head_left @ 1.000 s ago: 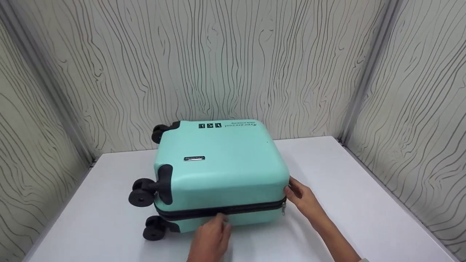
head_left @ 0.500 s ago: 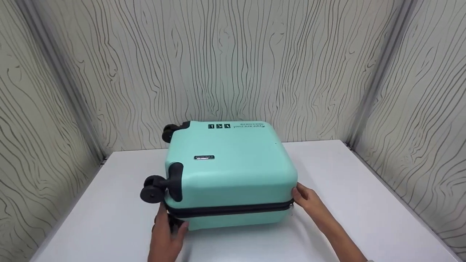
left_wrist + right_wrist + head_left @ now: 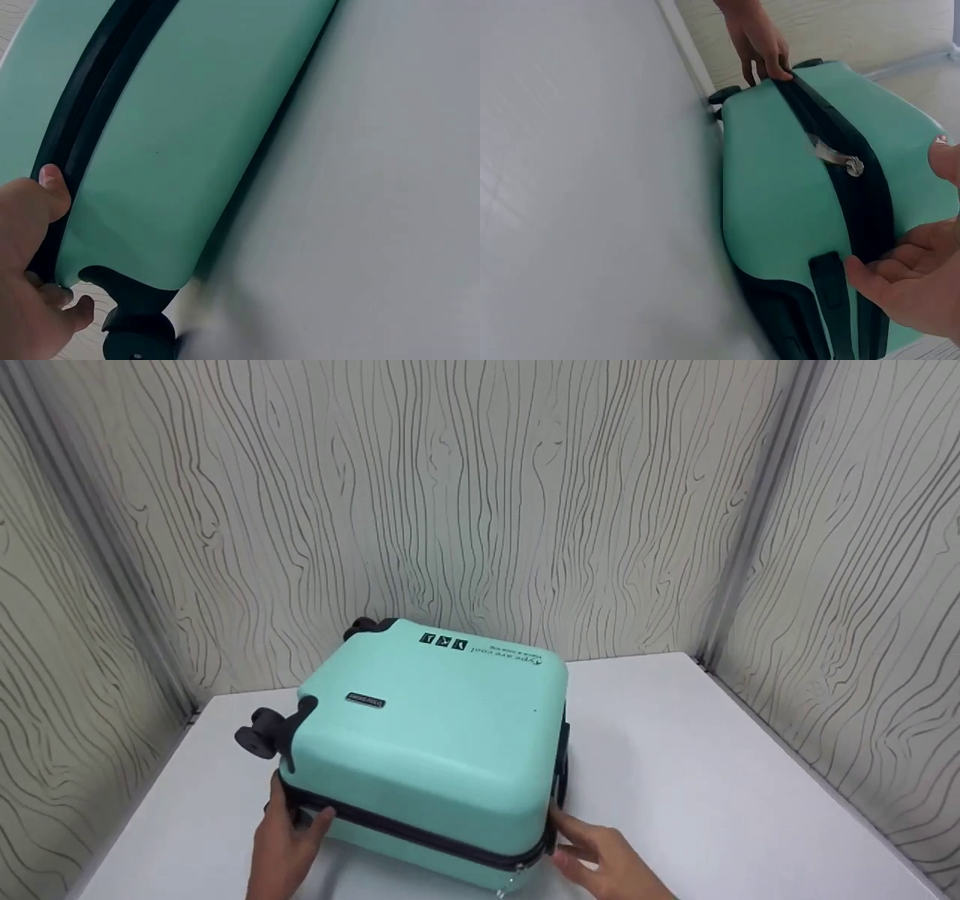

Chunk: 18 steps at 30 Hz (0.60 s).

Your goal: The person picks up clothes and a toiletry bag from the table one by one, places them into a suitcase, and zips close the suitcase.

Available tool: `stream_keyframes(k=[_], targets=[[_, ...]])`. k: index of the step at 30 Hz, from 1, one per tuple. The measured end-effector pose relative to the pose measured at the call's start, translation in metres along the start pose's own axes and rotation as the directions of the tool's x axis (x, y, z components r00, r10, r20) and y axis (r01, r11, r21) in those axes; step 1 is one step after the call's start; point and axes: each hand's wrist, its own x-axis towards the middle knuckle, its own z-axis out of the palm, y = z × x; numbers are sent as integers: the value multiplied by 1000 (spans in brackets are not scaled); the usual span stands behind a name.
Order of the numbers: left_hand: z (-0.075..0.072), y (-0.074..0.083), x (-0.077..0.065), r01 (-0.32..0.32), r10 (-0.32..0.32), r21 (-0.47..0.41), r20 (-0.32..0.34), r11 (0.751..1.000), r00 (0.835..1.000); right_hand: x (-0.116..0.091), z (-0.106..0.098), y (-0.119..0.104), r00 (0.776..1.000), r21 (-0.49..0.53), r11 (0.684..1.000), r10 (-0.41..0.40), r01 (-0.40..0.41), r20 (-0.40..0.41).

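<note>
A mint-green hard-shell suitcase (image 3: 435,720) lies flat on the white table, turned at an angle, its black wheels (image 3: 262,733) toward the left. My left hand (image 3: 289,840) grips its near left corner, thumb over the black zipper band (image 3: 97,97) beside a wheel. At the opposite end is my right hand (image 3: 600,855), its fingers touching the band near the black side handle (image 3: 830,296), with the thumb spread apart. Close to that corner hangs a metal zipper pull (image 3: 832,154). The underside of the suitcase is hidden.
The white table (image 3: 712,780) extends to the right of the suitcase and in front of it. Behind stands a wood-grain patterned wall panel (image 3: 480,495), with similar side panels (image 3: 877,622) at left and right, joined by grey corner posts.
My left hand has moved from the suitcase's front middle to its wheeled corner. The suitcase has swung round, its right end coming nearer, and my right hand has moved nearer with it.
</note>
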Motion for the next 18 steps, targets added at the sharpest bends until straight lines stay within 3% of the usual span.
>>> stream_keyframes(k=[3,6,8,10,13,18], targets=[[-2,2,-6,48,-48,20,9,999,999,6,-16,3,999,44,999,-12,14,-34],[6,10,-22,112,-111,17,-41,994,993,32,-49,6,993,150,988,45,-29,-107],[16,21,-33,120,-119,10,-69,993,990,55,-69,10,979,218,974,100,-59,-180],[29,34,-45,105,-105,-4,-69,994,992,80,-87,15,955,244,966,147,-83,-256],[54,51,-65,9,-13,-48,-76,999,997,118,-105,26,937,234,965,189,-121,-294],[86,71,-89,-65,64,-103,-16,993,998,161,-112,47,964,270,953,192,-138,-184]])
